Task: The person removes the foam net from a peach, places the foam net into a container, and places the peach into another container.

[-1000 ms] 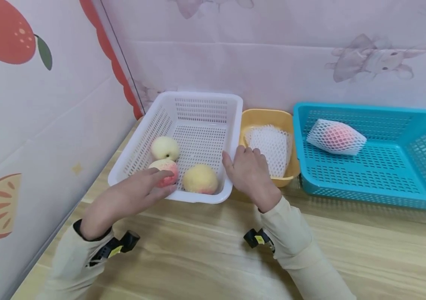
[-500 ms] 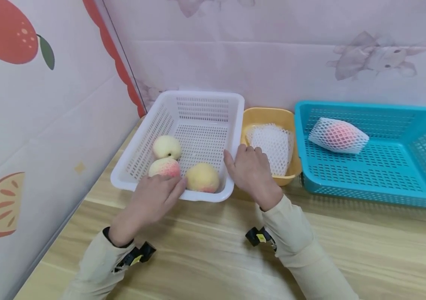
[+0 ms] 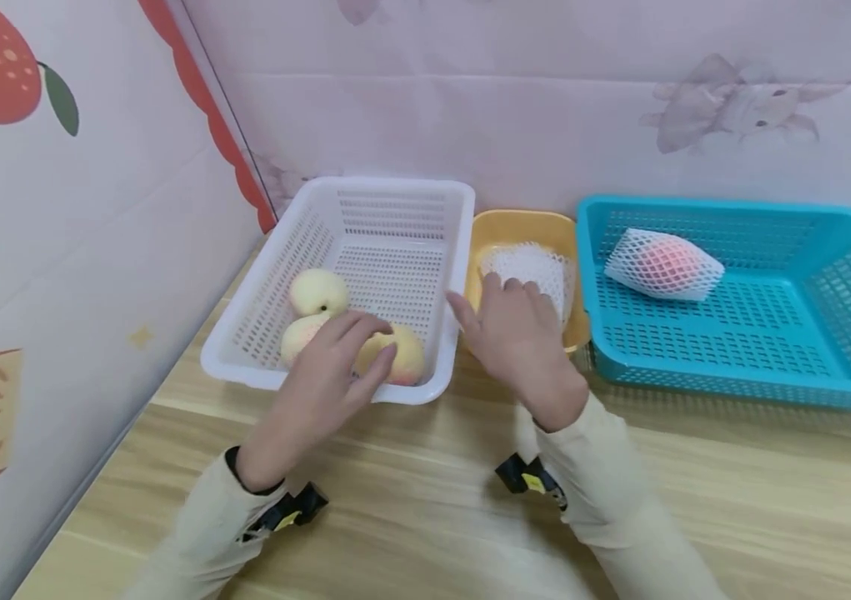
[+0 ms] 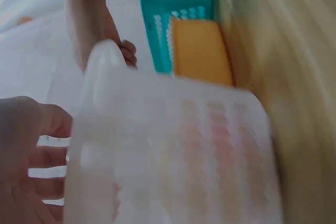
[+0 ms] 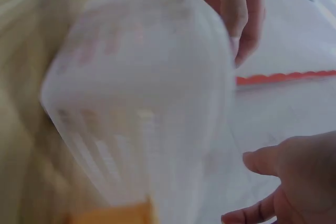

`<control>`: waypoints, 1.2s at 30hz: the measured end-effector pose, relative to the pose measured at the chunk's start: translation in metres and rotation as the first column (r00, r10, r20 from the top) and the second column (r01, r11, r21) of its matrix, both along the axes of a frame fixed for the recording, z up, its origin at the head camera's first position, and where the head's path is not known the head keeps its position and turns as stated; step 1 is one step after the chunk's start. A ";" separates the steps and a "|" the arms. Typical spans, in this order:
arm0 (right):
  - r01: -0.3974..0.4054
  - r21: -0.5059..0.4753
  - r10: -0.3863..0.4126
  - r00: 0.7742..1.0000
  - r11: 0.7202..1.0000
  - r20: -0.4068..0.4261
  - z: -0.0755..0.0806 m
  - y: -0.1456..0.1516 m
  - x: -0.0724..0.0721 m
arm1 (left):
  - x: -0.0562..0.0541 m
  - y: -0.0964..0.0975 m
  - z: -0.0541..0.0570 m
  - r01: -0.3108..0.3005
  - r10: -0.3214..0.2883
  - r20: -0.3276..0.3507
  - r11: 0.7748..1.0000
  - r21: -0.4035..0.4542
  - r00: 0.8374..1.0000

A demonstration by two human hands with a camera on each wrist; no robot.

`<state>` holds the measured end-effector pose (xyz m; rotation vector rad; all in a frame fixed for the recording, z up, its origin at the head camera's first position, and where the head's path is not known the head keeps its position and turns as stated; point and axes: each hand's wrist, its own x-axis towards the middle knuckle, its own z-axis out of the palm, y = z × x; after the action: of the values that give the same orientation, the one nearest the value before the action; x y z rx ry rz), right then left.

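Note:
My left hand (image 3: 331, 375) reaches over the near rim of the white basket (image 3: 463, 250), thumb and fingers apart above a yellow peach (image 3: 408, 354). Beside that peach lies a pink-tinged peach (image 3: 297, 337), partly hidden by the hand, and behind it a pale peach (image 3: 318, 292). Over the front of the yellow basket (image 3: 526, 218) hovers my right hand (image 3: 518, 333), fingers forward and overlapping white foam fruit nets (image 3: 545, 271). In the right wrist view its thumb and fingers (image 5: 262, 160) are apart, with nothing between them.
A blue basket (image 3: 695, 354) stands at the right, holding a pink fruit in a white foam net (image 3: 665, 265). All three baskets line up against the back wall (image 3: 530, 142) on a wooden table (image 3: 425, 517). A side wall (image 3: 95, 275) bounds the left.
My left hand has moved right, from the pink-tinged peach to above the yellow peach. My right hand has edged further over the foam nets. The peaches stay in the white basket.

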<state>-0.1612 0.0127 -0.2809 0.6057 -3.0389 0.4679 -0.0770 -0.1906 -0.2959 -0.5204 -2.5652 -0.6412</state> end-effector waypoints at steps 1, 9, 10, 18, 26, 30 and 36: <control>0.008 -0.001 -0.008 1.000 1.000 0.004 0.004 0.007 -0.001 | -0.003 0.006 0.002 0.026 -0.026 -0.022 1.000 0.011 0.999; 0.064 -0.073 -0.063 0.998 0.995 0.019 0.012 0.062 -0.013 | -0.025 0.054 0.011 0.118 -0.119 0.020 0.992 0.050 0.993; 0.068 -0.082 -0.067 0.997 0.994 0.025 0.013 0.068 -0.013 | -0.027 0.059 0.011 0.127 -0.129 0.030 0.990 0.059 0.991; 0.127 -0.107 -0.123 0.992 0.986 0.040 0.010 0.103 -0.021 | -0.040 0.093 0.015 0.121 -0.134 0.110 0.986 0.114 0.985; 0.152 -0.034 -0.149 0.986 0.988 0.078 0.005 0.135 -0.035 | -0.062 0.132 0.011 0.056 -0.075 0.256 0.995 0.082 0.964; 0.116 -0.001 -0.116 0.987 0.993 0.116 0.011 0.141 -0.048 | -0.078 0.153 0.007 0.006 -0.011 0.254 1.000 0.021 0.967; 0.083 0.102 -0.100 0.979 0.991 0.176 0.022 0.148 -0.067 | -0.090 0.181 -0.003 -0.057 0.076 0.253 0.995 -0.080 0.965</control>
<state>-0.2286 0.1609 -0.2594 0.4460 -3.2607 0.3989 -0.1667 -0.0093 -0.2987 -0.3939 -2.8437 -0.6304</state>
